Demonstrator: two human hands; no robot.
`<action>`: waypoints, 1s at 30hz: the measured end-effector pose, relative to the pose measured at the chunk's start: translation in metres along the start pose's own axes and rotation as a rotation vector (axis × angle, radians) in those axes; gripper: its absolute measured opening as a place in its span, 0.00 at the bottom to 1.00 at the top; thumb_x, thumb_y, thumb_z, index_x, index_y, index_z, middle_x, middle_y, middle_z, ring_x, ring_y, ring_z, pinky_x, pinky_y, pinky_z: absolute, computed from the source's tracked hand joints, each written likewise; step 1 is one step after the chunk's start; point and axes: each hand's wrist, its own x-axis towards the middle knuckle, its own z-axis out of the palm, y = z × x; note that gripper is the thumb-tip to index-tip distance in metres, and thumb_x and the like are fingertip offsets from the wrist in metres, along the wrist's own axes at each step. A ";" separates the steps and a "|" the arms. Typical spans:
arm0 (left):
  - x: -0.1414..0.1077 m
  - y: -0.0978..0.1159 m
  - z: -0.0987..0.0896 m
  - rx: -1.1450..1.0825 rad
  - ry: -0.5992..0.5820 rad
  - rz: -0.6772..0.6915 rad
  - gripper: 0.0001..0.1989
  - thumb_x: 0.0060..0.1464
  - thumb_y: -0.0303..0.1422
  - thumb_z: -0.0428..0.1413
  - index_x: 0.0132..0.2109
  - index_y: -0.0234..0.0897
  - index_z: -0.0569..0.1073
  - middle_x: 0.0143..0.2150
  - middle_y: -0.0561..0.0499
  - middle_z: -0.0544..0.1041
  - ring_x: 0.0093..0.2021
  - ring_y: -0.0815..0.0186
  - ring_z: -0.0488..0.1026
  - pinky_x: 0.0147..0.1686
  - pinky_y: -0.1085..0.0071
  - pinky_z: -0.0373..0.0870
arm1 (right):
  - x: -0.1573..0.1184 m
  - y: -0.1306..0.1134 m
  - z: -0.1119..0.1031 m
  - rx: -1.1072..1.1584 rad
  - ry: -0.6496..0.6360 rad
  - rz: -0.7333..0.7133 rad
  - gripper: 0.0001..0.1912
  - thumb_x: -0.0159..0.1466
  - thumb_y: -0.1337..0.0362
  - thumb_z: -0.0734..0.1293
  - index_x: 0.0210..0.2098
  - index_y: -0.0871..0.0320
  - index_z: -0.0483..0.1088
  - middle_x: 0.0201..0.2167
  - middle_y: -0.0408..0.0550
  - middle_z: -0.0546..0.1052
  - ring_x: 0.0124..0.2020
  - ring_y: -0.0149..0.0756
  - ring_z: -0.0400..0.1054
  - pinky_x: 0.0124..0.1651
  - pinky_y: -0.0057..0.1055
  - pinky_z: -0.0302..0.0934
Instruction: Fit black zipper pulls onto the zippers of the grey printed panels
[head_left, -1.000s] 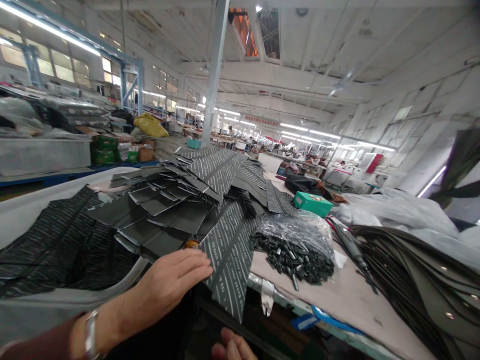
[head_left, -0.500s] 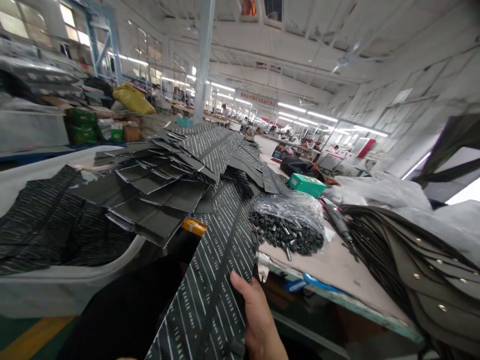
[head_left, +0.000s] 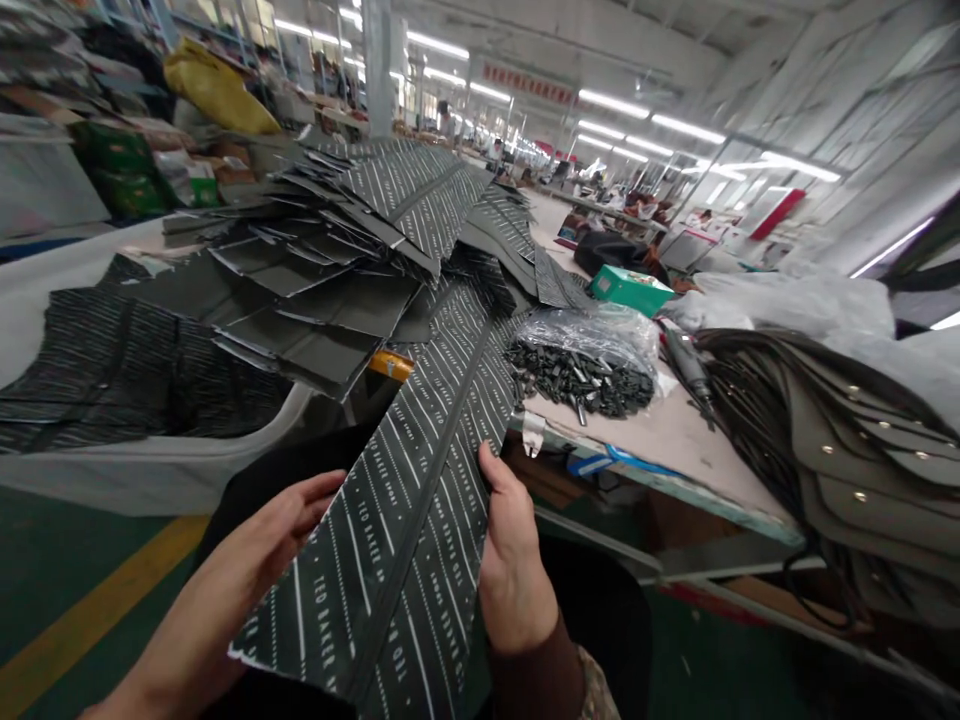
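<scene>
A long dark lining panel (head_left: 405, 480) with a zipper down its middle and white printed stripes and lettering slopes from the table down toward me. My right hand (head_left: 514, 560) grips its right edge, thumb on top and the other fingers mostly hidden. At the left edge, my left hand (head_left: 289, 530) has its fingers stretched out, partly hidden by the fabric, with no thumb showing on top. Beyond the panel lies a heap of similar panels (head_left: 315, 300), some showing plain dark undersides. More striped panels (head_left: 135, 360) lie inside a white bin (head_left: 255, 440) to the left.
On the table (head_left: 720, 470) at right sit a clear bag of small dark metal pieces (head_left: 585, 375), a green box (head_left: 632, 289), a dark handheld tool (head_left: 686, 365) and a pile of grey-brown pieces with studs (head_left: 862, 430). An orange bar (head_left: 391, 365) shows under the heap.
My left hand has come into view at the panel's left edge. The camera has tilted down, and my right hand still holds the right edge.
</scene>
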 end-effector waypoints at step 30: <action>0.015 -0.008 0.028 0.109 -0.348 -0.101 0.13 0.38 0.40 0.72 0.32 0.42 0.84 0.30 0.49 0.84 0.33 0.50 0.81 0.39 0.60 0.77 | 0.017 -0.020 -0.003 -0.245 -0.143 -0.263 0.17 0.50 0.58 0.78 0.38 0.57 0.78 0.31 0.45 0.83 0.36 0.43 0.78 0.42 0.37 0.72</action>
